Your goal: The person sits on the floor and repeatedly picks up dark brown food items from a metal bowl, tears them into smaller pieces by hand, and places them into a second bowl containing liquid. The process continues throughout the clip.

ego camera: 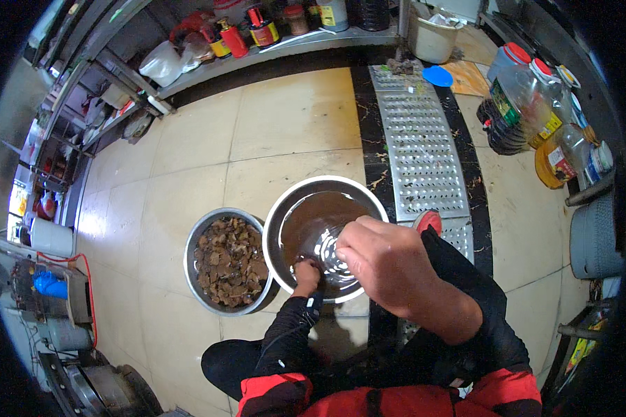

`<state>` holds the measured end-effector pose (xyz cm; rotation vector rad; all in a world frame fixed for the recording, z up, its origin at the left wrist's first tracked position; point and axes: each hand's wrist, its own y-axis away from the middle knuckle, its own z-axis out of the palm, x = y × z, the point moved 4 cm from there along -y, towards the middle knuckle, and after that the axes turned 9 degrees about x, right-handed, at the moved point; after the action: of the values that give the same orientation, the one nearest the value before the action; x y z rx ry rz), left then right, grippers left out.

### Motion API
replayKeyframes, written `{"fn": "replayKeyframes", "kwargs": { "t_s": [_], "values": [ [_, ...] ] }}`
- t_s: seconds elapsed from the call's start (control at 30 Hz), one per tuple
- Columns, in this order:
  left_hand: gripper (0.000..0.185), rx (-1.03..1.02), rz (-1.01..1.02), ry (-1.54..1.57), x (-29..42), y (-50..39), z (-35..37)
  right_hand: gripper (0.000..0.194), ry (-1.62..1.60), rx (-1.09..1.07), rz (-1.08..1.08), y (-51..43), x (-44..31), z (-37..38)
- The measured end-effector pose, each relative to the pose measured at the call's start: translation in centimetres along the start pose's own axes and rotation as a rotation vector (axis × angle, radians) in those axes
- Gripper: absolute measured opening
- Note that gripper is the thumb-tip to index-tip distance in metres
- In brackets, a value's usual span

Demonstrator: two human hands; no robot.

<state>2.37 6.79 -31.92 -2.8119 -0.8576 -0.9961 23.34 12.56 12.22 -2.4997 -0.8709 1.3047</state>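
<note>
A round metal basin (325,180) of brownish, rippling water stands on the tiled floor between my feet. My left hand (307,276) reaches into its near left side, the fingertips under the water at a dark thing that I cannot make out. My right hand (378,258) is raised above the basin's right side, its fingers curled in; whether it holds anything is hidden. Touching or very near the basin on the left, a smaller metal pot (190,260) holds many brown, wet chunks, perhaps mushrooms or meat, in liquid.
A perforated metal drain cover (422,151) runs along the floor at the right, with a blue lid (437,76) at its far end. Large plastic bottles (555,156) stand farther right. A low metal shelf (292,44) with bottles and tubs lies ahead; a grey-blue basket (594,237) is at the far right.
</note>
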Motion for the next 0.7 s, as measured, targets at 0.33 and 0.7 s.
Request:
{"fn": "replayKeyframes", "kwargs": {
  "t_s": [0.33, 0.7],
  "values": [
    [0.021, -0.209, -0.384, 0.697, 2.3, -2.3, 2.5, 0.007, 0.074, -0.012, 0.032, 0.5, 1.0, -0.2],
    [0.055, -0.048, -0.622, 1.747, 2.2, -5.3, -8.7, 0.008, 0.091, 0.037, -0.073, 0.5, 0.0, 0.4]
  ]
}}
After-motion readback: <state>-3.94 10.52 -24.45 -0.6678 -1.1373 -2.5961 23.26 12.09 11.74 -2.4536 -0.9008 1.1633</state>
